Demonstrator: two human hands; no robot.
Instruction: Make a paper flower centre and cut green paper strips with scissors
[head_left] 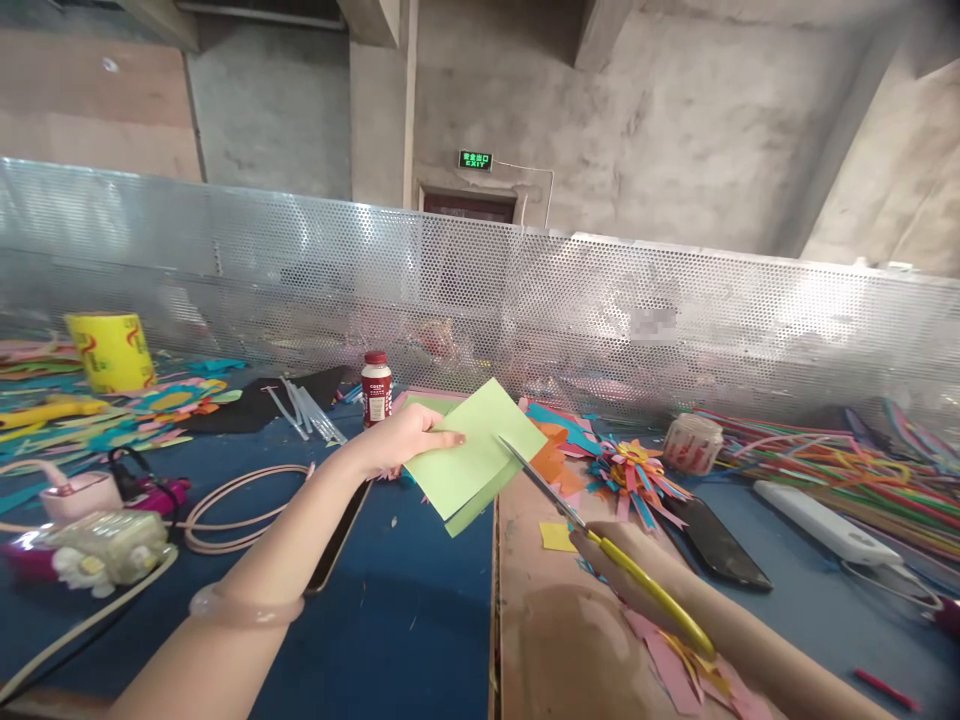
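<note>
My left hand [409, 438] pinches the left edge of a light green sheet of paper [472, 440], thumb on top, and holds it above the table. A darker green strip [484, 500] hangs along the sheet's lower right side. Yellow-handled scissors [649, 590] are in my right hand [619, 560], with the fingers closed around the handle. The scissors' blades [540, 480] point up and left, and their tips overlap the right part of the sheet. Below the blades lies a small yellow paper piece [557, 537].
A red-capped bottle [376, 390] stands behind my left hand. Paper flowers [634, 465], a tape roll [693, 444], a black phone [716, 545] and a white power strip [825, 525] lie to the right. Left are a coiled cable [217, 510] and yellow roll [111, 352]. Perforated metal panels [300, 270] border the back.
</note>
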